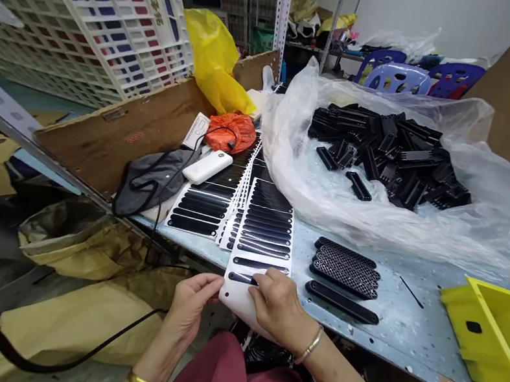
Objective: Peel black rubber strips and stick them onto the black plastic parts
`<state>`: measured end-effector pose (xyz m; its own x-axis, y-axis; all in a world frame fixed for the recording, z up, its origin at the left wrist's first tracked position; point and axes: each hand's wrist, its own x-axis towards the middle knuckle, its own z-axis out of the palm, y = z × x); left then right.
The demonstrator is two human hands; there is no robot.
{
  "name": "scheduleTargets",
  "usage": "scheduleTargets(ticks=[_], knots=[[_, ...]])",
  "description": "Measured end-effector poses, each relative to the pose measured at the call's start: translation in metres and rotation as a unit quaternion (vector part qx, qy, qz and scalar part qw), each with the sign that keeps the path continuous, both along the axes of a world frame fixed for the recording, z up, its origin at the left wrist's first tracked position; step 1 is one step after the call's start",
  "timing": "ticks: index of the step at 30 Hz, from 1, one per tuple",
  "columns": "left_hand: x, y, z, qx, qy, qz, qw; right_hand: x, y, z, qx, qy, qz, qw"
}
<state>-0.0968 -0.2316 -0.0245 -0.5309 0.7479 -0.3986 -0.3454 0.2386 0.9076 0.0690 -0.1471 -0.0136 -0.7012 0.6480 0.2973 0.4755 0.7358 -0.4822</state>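
A white sheet of black sticker strips (267, 223) lies on the table, its near end bent down over the edge. Thumb and fingertips of my left hand (190, 301) pinch its near left corner. My right hand (278, 306) is closed over the sheet's right side, its fingertips on the right end of the lowest black sticker strip (240, 277). Whether that strip's end is lifted is hidden by my fingers. Right of the sheet, several long black plastic pieces with a mesh-patterned face (344, 271) lie side by side, with a plain black one (342, 302) nearer me.
A clear plastic bag (424, 237) holds a heap of black pieces (385, 148). A yellow bin (483, 323) stands at the right. More sticker sheets (200, 208), a white power bank (208, 167), an orange bag (231, 133) and a grey cloth (153, 176) lie left. A black cable (108, 349) crosses low left.
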Motion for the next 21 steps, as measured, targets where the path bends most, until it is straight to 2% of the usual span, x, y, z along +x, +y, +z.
scheduleTargets(ticks=[4,10,15,21], knots=[[0.005,0.007,0.003,0.022,-0.049,-0.019,0.998,-0.006,-0.001,0.0,-0.026,-0.024,0.009,0.999],[0.019,0.015,0.013,0.024,-0.187,-0.035,0.981,-0.007,0.0,0.007,-0.125,0.031,0.0,0.992],[0.023,0.02,0.022,0.024,-0.195,-0.033,0.98,-0.006,0.003,0.005,-0.2,0.083,-0.017,0.976],[0.024,0.028,0.026,0.033,-0.203,-0.072,0.976,-0.008,0.011,0.004,-0.284,0.138,-0.032,0.948]])
